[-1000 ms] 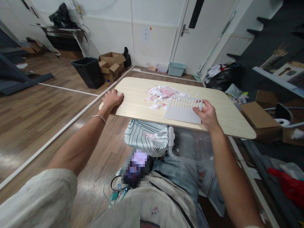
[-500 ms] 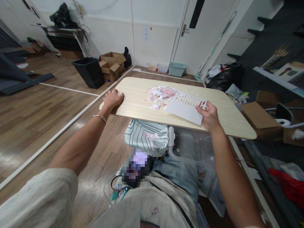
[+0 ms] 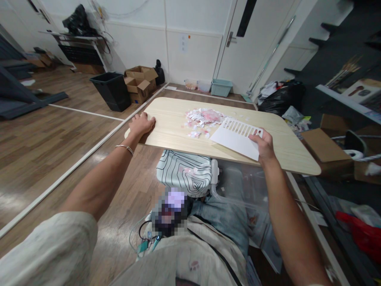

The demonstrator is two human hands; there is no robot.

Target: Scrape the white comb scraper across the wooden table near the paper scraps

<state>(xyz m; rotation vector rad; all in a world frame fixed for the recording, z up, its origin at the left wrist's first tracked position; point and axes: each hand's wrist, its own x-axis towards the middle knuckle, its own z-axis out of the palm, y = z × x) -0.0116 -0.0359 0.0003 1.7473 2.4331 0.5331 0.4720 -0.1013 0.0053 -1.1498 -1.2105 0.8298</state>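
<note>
My left hand (image 3: 141, 125) grips the left edge of a pale wood-grain tabletop (image 3: 169, 123), its fingers at the rim and its thumb on top. In my right hand (image 3: 264, 146) is a flat white slotted plastic panel (image 3: 235, 139), pinched at its right end with the thumb over it. The panel is tilted above the front part of the tabletop, its row of slots along the far side. Just left of and behind it lies a heap of white and pink paper-like scraps (image 3: 204, 116), with smaller bits (image 3: 195, 134) scattered nearer me.
Under the tabletop are a patterned cushioned thing (image 3: 184, 171) and a clear plastic bin (image 3: 241, 182). A black trash bin (image 3: 111, 93) and cardboard boxes (image 3: 139, 83) stand beyond on the left. At right are an open carton (image 3: 327, 147) and a black bag (image 3: 284, 97).
My right hand has shifted the slotted panel slightly right and toward me, tipping it so more of its face shows. My left hand has stayed in place.
</note>
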